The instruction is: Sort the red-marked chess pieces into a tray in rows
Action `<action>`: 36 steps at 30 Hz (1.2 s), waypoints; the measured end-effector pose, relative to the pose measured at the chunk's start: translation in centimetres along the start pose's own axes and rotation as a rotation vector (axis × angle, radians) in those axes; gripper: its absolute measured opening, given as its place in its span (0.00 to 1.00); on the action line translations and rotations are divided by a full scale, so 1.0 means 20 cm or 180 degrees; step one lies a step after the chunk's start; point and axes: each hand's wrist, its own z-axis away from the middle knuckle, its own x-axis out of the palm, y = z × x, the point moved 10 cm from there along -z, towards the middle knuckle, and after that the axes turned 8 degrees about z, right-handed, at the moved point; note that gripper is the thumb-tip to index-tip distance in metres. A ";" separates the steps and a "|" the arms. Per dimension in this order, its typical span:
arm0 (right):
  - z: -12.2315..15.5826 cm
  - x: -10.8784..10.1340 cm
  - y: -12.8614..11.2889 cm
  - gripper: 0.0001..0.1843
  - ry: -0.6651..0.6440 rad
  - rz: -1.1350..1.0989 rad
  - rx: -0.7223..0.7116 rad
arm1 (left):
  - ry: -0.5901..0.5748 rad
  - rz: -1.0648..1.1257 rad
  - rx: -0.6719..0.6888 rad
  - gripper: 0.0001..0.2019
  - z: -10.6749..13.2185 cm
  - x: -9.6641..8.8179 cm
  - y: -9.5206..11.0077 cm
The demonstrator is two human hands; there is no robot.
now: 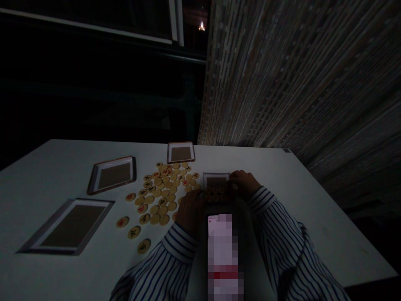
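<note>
Close in front of me lies a small rectangular tray [216, 174]. Two short rows of round Chinese chess pieces [215, 194] sit at its near end. My left hand [189, 210] is at the tray's left side, fingers bent inward against its edge. Opposite it, my right hand [246, 183] has curled fingers at the right edge. Dim light hides the fingertips, so I cannot tell whether they also touch the pieces. Beside my left hand spreads a loose heap of wooden pieces [165, 193], some with red or black characters up, others blank side up.
More trays stand on the white table [297, 209]: one at the back [181, 143], one left of the heap [134, 169], one at the front left [95, 202]. A lit, blurred screen [221, 246] is below my hands. A string curtain [266, 75] hangs behind.
</note>
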 end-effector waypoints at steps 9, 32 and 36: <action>-0.01 0.01 -0.01 0.13 -0.0024 0.0098 0.0015 | 0.0060 0.0046 0.0093 0.13 0.02 0.01 0.00; 0.00 0.02 -0.02 0.11 -0.0017 0.0054 0.0004 | -0.0047 -0.0003 0.0027 0.12 0.00 -0.01 0.02; 0.01 0.01 -0.02 0.11 -0.0025 0.0100 -0.0003 | -0.0030 -0.0017 0.0071 0.13 0.00 0.00 0.01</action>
